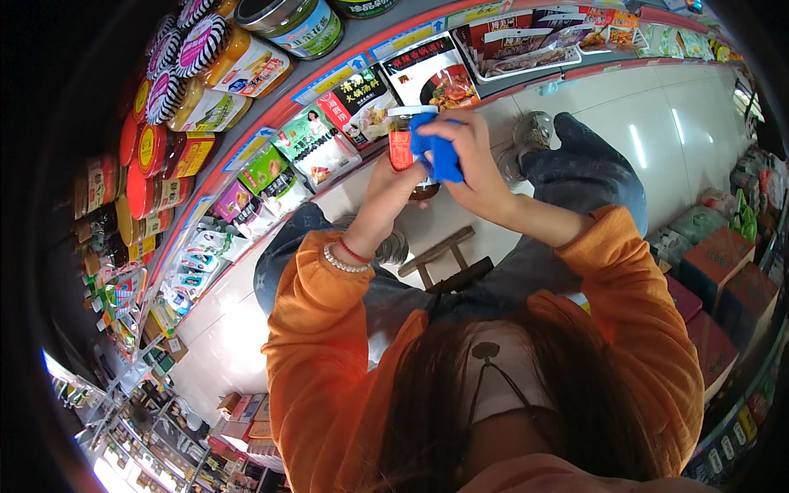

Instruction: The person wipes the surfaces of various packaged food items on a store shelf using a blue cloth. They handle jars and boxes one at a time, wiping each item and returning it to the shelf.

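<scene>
My left hand (pixel 389 191) grips a glass jar (pixel 400 138) with a white lid and a red label, dark contents showing at its base. Bunched in my right hand (pixel 478 166) is a blue cloth (pixel 441 151), pressed against the jar's right side and partly covering it. The jar is held upright in front of the lower shelf's edge. Just beyond it, a white seasoning packet (pixel 431 71) with a picture of a bowl and a black and red soup-base packet (pixel 360 108) stand on the shelf.
Jars with striped lids (pixel 197 46) and red-lidded jars (pixel 148 148) crowd the shelf at left. A wide jar (pixel 293 28) stands above. Below my hands is a wooden stool (pixel 444 256). Cardboard boxes (pixel 718 259) are stacked at right, beside the tiled floor (pixel 672 179).
</scene>
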A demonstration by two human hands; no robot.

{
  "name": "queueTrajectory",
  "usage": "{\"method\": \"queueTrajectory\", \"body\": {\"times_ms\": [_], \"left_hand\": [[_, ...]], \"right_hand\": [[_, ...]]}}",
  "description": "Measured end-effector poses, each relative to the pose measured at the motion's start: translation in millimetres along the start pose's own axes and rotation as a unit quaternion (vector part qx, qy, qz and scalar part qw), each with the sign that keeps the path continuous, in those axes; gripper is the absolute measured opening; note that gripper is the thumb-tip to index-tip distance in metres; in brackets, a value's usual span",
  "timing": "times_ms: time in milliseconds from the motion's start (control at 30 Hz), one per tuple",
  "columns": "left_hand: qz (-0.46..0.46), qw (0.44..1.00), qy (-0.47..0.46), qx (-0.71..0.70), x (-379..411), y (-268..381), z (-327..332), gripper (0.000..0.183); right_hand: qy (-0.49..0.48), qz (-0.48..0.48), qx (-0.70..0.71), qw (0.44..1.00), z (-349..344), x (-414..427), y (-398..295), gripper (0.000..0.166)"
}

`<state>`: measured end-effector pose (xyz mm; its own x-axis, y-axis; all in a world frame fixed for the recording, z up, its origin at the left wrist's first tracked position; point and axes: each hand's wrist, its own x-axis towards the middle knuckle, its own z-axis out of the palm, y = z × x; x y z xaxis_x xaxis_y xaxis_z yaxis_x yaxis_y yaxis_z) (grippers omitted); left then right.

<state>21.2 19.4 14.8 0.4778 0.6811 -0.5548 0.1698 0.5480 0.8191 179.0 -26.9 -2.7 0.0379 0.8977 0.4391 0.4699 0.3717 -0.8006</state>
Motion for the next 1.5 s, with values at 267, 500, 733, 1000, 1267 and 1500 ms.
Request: {"method": "queueTrajectory", "body": {"times_ms": [267,500,733,1000,1267,1500], "left_hand": [[0.018,0.992,-0.116,-0.050,-11.3,15.4,-4.1,0.040],[0.021,0.997,-0.069,-0.024,-11.7,18.2,8.0,0.032],[0.014,0.991,-0.050,-0.121,0.8,-28.4,-7.4,0.034],[0.135,0.982,-0.087,-0.097,-6.1,-4.6,-7.8,0.044],[0.272,0.935,-0.014,0.228,7.6,6.1,9.5,0.059],[0.305,0.882,0.076,0.351,3.2,5.1,22.6,0.070]], "right_hand": [[-0.075,0.139,0.034,0.987,-5.9,3.7,51.5,0.042],[0.127,0.281,0.333,0.891,-46.3,49.5,15.8,0.023],[0.007,-0.188,-0.052,0.981,-5.3,18.5,-0.7,0.023],[-0.083,0.118,0.051,0.988,-21.1,0.6,44.0,0.023],[-0.148,0.073,-0.010,0.986,-89.6,38.0,-11.0,0.058],[-0.162,0.095,-0.130,0.974,-86.6,40.5,-23.4,0.060]]}}
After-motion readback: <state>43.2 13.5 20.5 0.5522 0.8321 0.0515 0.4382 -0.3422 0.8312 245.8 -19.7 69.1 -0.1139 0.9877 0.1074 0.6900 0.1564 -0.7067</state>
